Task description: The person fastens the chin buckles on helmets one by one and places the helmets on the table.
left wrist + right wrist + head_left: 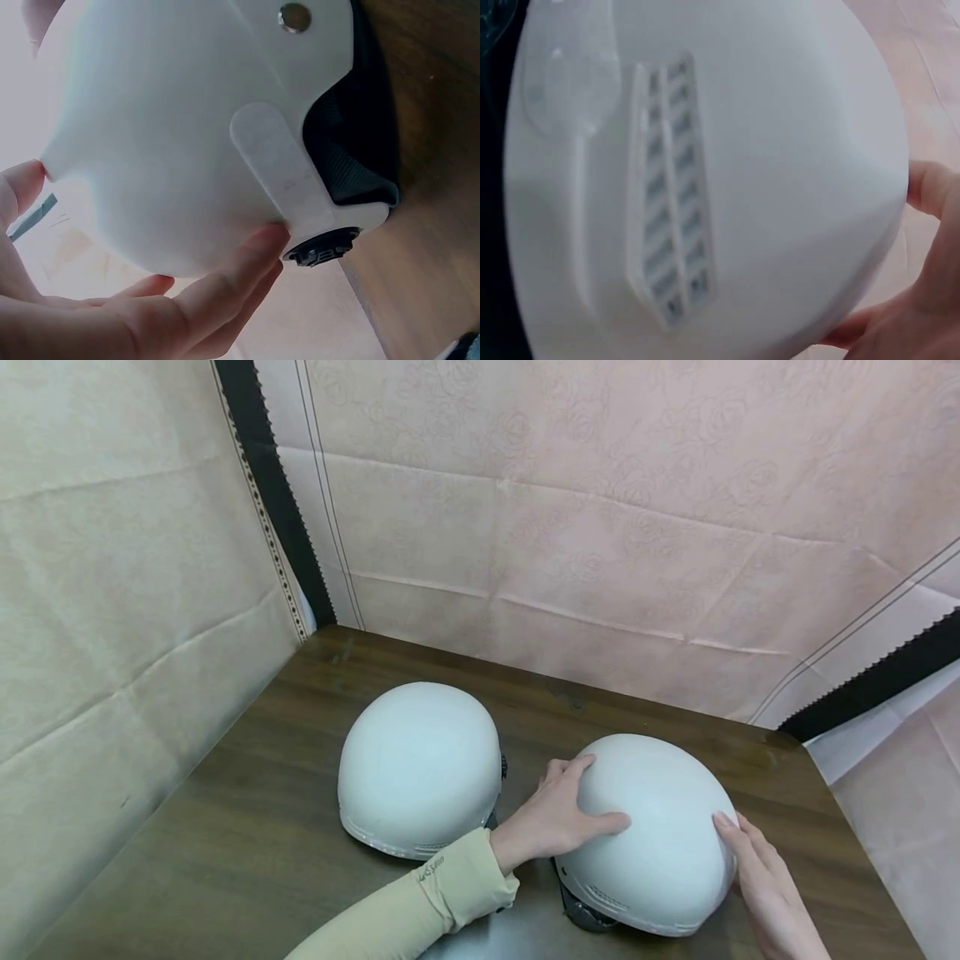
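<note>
Two white helmets sit side by side on the brown tabletop in the head view. My left hand (558, 817) grips the left side of the right helmet (656, 827), thumb and fingers spread over its smooth shell. On the opposite side, my right hand (767, 875) holds the same helmet, its palm side hidden. The left wrist view shows a round metal snap (295, 17), dark lining (346, 142) and a small black knob (324, 247) at the rim. A slatted vent (671, 195) appears on the shell in the right wrist view.
The other white helmet (420, 768) stands just left of my left forearm, whose pale sleeve (420, 902) crosses in front of it. Creased patterned cloth (570, 527) hangs behind the table (247, 810), with another cloth along its left edge.
</note>
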`<control>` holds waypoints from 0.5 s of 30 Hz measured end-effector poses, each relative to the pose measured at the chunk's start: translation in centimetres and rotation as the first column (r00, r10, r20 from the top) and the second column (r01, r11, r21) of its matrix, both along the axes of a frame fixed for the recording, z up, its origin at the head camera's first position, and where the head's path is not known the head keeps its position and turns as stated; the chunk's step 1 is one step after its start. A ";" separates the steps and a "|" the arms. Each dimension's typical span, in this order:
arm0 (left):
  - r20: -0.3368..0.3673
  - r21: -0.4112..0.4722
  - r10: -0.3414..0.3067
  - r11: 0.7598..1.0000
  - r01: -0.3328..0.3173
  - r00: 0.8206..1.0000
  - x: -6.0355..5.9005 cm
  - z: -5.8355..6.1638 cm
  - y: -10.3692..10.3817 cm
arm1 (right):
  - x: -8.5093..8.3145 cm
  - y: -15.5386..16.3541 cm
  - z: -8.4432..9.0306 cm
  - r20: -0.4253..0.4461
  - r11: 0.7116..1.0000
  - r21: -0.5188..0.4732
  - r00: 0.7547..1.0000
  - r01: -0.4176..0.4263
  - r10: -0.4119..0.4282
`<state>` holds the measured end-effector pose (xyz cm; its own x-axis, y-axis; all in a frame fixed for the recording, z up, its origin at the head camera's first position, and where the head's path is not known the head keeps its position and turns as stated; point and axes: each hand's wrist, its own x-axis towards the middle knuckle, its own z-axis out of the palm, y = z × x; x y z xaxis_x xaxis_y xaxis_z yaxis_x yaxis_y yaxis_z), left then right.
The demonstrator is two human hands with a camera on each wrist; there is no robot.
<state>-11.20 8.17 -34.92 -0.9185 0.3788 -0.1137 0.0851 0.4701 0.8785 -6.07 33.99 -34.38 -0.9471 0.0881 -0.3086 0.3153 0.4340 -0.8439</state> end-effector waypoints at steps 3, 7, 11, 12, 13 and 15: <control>-0.005 -0.008 0.005 1.000 -0.005 1.000 0.1 0.2 0.1 | 0.3 -0.2 0.1 -0.036 0.998 0.067 0.999 -0.001 0.003; -0.024 0.001 0.002 1.000 -0.002 1.000 0.3 0.4 0.1 | 0.4 -0.6 0.5 -0.065 0.992 0.125 0.998 0.005 0.003; -0.039 0.003 -0.008 1.000 0.008 0.999 0.3 0.4 0.1 | 0.5 -0.8 0.9 -0.053 0.984 0.176 0.999 0.010 0.000; -0.043 0.001 -0.010 1.000 0.010 0.999 0.3 0.4 0.1 | 0.5 -0.9 1.0 -0.054 0.983 0.184 0.999 0.012 -0.002; -0.045 0.001 -0.011 1.000 0.011 0.999 0.3 0.4 0.1 | 0.5 -0.9 1.0 -0.061 0.982 0.190 0.998 0.014 -0.003; -0.049 -0.004 -0.012 1.000 0.012 0.999 0.2 0.3 0.0 | 0.5 -1.1 1.1 -0.061 0.983 0.183 0.998 0.025 -0.014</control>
<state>-10.98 8.21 -34.58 -0.9183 0.3896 -0.0697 0.1340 0.4716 0.8715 -5.57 32.90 -33.28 -0.9608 0.1567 -0.2285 0.2769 0.5771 -0.7683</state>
